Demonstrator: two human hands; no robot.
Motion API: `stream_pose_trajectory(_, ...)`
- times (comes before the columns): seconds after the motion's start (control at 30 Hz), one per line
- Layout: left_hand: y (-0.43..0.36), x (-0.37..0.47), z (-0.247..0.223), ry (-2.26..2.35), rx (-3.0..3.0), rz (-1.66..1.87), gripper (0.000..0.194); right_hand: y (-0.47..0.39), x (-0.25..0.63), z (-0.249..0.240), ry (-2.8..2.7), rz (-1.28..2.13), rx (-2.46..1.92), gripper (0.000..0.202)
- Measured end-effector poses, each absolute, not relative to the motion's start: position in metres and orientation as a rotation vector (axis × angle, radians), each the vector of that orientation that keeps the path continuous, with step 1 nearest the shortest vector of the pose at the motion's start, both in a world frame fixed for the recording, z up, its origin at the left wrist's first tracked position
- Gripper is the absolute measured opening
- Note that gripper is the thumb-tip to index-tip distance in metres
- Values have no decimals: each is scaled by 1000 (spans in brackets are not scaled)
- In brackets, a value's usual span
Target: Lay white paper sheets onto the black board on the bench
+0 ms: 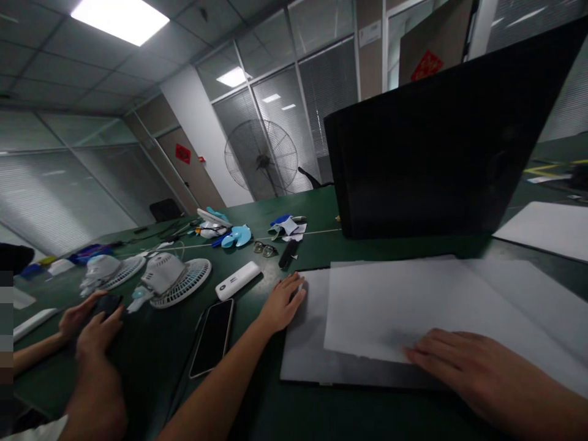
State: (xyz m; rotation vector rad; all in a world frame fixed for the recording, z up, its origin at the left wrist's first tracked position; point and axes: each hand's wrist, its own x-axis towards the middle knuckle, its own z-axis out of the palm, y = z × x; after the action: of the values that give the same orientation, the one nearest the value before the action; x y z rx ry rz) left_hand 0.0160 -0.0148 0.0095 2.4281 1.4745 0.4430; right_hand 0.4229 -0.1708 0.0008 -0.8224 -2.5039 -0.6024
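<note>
My left hand [281, 303] lies flat on the green table, its fingers touching the left edge of a grey board [303, 355]. A white sheet of paper [395, 306] lies on that board. My right hand [463, 361] rests palm down on the near edge of the sheet, fingers spread. Neither hand grips anything. A large black panel [441, 147] stands upright just behind the paper.
A dark smartphone [214, 335] and a white power bank [237, 280] lie left of my left hand. Two white fan heads [177, 280] lie further left. Another person's hands [92, 321] hold a dark object at the left. Glasses [264, 248], blue fan blades [236, 236] and a floor fan [261, 160] are beyond.
</note>
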Motion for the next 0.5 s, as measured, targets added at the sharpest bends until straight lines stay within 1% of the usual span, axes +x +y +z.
stream_pose_trajectory(0.1,-17,16,9,1440,2451,415,76,-177,413,13,-2533,-488,-739,58)
stream_pose_trajectory(0.2,-19,18,11,1405,2505,341,95,-181,408,20,-2649,-359,-692,53)
stream_pose_trajectory(0.27,-20,19,12,1399,2524,295,101,-184,407,25,-2718,-191,-701,53)
stream_pose_trajectory(0.3,-20,19,12,1400,2525,283,99,-183,408,27,-2729,-97,-727,55)
stream_pose_trajectory(0.37,-20,18,11,1397,2533,273,86,-174,423,24,-2697,17,-849,58)
stream_pose_trajectory(0.43,-19,16,10,1389,2551,262,70,-155,457,13,-2589,-17,-1087,54)
stream_pose_trajectory(0.5,-18,15,8,1386,2562,251,57,-130,515,-1,-2351,-139,-1448,47)
